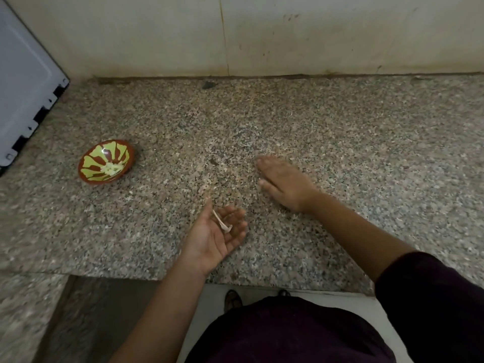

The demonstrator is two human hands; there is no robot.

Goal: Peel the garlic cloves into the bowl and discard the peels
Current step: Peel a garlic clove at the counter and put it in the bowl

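A small red and yellow-green bowl (106, 162) stands on the speckled granite counter (262, 121) at the left, with peeled garlic cloves (113, 169) in its bottom. My left hand (217, 235) lies palm up near the counter's front edge, fingers loosely cupped. A thin strip of garlic peel (222, 222) rests across its palm. To the right of it, my right hand (284, 183) lies flat, palm down on the counter with straight fingers pointing left. It holds nothing.
A white appliance panel (23, 82) stands at the far left beside the bowl. A tiled wall (262, 35) closes the back of the counter. A small dark chip (208, 85) lies near the wall. Below the front edge are floor and feet.
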